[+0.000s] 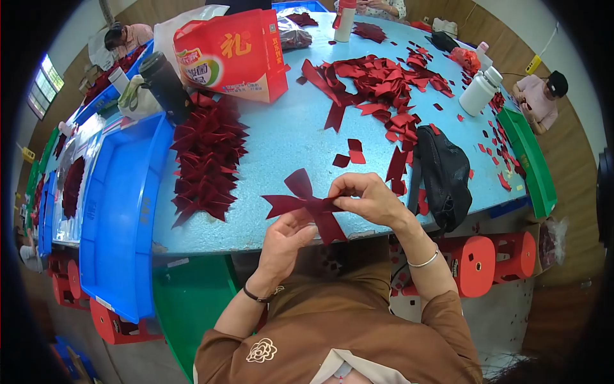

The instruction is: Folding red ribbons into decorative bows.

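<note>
A dark red ribbon bow (311,203) with notched tails is held between my two hands, just above the table's near edge. My left hand (286,238) supports it from below on the left, thumb and fingers closed around its lower loop. At the bow's right side, my right hand (367,200) pinches a loop between thumb and fingertips. Left of my hands lies a long stack of finished-looking dark red bows (208,160). Beyond them spreads a loose heap of red ribbon pieces (377,83), and a few small red scraps (356,152) lie nearer.
A blue plastic bin (118,217) stands at the left edge. A red gift bag (230,54) and dark bottle (165,86) are behind the bow stack. At right are a black pouch (442,179), white bottle (481,91) and green tray (527,163). Other people sit around the table.
</note>
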Demonstrator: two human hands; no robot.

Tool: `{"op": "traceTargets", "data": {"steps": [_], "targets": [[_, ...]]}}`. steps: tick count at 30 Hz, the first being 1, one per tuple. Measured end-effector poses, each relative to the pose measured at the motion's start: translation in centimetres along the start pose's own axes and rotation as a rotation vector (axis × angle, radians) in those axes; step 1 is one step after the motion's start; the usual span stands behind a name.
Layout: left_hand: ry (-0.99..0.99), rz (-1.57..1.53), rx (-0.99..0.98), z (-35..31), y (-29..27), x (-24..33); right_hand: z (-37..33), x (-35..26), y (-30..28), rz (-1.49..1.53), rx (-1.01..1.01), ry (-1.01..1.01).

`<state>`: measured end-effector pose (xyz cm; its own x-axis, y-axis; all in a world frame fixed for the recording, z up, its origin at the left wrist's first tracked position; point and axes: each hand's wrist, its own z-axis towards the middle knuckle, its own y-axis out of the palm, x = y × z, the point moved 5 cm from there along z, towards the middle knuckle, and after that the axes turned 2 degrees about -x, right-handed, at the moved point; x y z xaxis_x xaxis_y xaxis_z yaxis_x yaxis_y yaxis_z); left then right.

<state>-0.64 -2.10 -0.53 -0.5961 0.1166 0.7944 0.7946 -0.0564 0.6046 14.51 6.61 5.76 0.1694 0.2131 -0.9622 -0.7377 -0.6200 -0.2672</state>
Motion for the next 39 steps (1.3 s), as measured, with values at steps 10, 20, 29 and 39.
{"op": "traceTargets", "data": {"steps": [10,20,29,39], "targets": [[-0.007,-0.226,0.126,1.1,-0.4,-0.6,-0.2,0.0,1.2,0.227,-0.007,0.026],[-0.027,-0.2,0.139,0.2,-0.8,-0.4,1.6,-0.5,2.4,0.33,0.093,0.009],[0.049,-0.214,0.245,-0.3,-3.3,1.3,4.9,-0.5,4.1,0.341,0.134,0.045],[0.175,-0.27,0.335,-3.6,-7.9,6.5,1.8,-0.4,9.2,0.061,0.258,-0.01]]}}
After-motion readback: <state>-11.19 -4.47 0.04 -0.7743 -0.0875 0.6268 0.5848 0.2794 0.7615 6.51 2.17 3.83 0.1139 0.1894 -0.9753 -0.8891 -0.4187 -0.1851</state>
